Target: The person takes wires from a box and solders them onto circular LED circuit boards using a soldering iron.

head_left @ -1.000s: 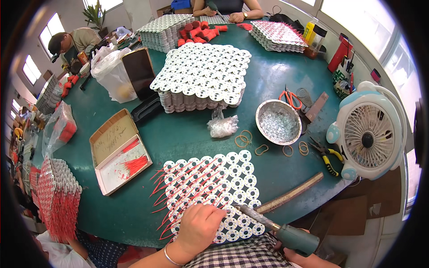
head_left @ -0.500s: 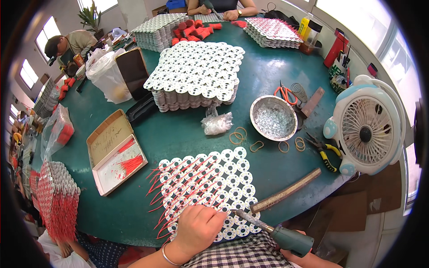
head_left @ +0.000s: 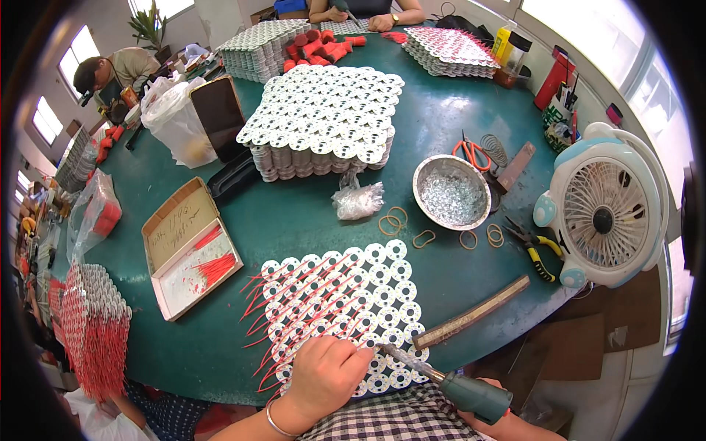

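Observation:
My left hand point(head_left: 323, 376) rests with curled fingers on the near edge of a flat sheet of white round discs point(head_left: 346, 309) threaded with thin red sticks. It pinches something small at the sheet; what it is I cannot tell. My right hand point(head_left: 507, 422) sits at the lower edge, mostly hidden, gripping a green-handled tool point(head_left: 456, 382). The tool's metal tip points at the discs just beside my left fingers.
A wooden bar point(head_left: 471, 323) lies right of the sheet. Behind are a metal bowl of small parts point(head_left: 451, 192), rubber bands point(head_left: 393, 220), pliers point(head_left: 537, 250), a white fan point(head_left: 607, 209), a cardboard box of red sticks point(head_left: 193, 250) and a tall disc stack point(head_left: 323, 121). Other people sit across the green table point(head_left: 294, 213).
The view has shifted slightly. My left hand has crept a little right along the sheet's near edge, and the tool tip stays close by it.

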`<action>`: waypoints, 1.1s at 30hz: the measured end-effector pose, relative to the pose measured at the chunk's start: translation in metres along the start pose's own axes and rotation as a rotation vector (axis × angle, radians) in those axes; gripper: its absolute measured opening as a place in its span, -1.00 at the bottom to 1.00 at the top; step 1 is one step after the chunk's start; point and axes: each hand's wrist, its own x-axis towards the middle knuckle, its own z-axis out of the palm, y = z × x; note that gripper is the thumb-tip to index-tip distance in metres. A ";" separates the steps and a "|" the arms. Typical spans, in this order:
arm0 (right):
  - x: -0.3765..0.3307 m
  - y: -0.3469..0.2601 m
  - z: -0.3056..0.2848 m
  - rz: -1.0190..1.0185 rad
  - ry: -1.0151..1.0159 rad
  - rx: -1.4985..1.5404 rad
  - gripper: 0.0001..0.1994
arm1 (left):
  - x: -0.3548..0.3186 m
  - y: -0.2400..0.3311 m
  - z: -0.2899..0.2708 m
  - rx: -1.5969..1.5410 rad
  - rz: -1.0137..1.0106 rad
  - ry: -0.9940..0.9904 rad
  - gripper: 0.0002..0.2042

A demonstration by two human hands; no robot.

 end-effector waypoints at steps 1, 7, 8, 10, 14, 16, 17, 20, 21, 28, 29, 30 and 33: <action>-0.004 0.004 0.002 0.042 0.065 0.139 -0.57 | -0.001 0.000 -0.001 0.007 0.000 -0.001 -0.81; 0.002 0.018 0.005 0.176 0.292 0.655 -0.45 | -0.003 0.004 -0.013 0.016 -0.026 -0.039 -0.83; 0.028 -0.016 -0.001 0.213 0.424 0.847 -0.43 | -0.005 0.004 -0.007 0.011 -0.028 -0.058 -0.85; 0.049 -0.011 0.004 0.151 0.541 0.927 -0.46 | -0.003 0.003 -0.006 -0.064 -0.070 -0.046 -0.86; 0.070 0.005 0.010 0.189 0.720 0.963 -0.51 | 0.009 -0.030 -0.055 0.161 -0.047 0.170 -0.81; 0.076 0.007 0.010 0.201 0.706 0.981 -0.51 | 0.010 -0.063 -0.091 0.322 -0.154 0.290 -0.81; 0.079 0.006 0.011 0.184 0.720 0.989 -0.51 | 0.007 -0.081 -0.104 0.339 -0.261 0.295 -0.83; 0.079 0.009 0.013 0.133 0.682 0.990 -0.52 | -0.005 -0.136 -0.120 0.344 -0.404 0.234 -0.79; 0.079 0.010 0.014 0.099 0.635 0.984 -0.52 | -0.005 -0.146 -0.119 0.354 -0.444 0.144 -0.78; 0.080 0.008 0.012 0.130 0.669 0.962 -0.52 | 0.008 -0.147 -0.106 0.387 -0.534 -0.096 -0.82; 0.080 0.008 0.011 0.112 0.661 0.948 -0.52 | 0.006 -0.149 -0.105 0.325 -0.535 -0.048 -0.84; 0.079 0.008 0.011 0.095 0.653 0.935 -0.52 | 0.004 -0.149 -0.105 0.323 -0.536 -0.050 -0.84; 0.080 0.006 0.010 0.086 0.646 0.940 -0.53 | 0.001 -0.151 -0.106 0.233 -0.587 0.010 -0.86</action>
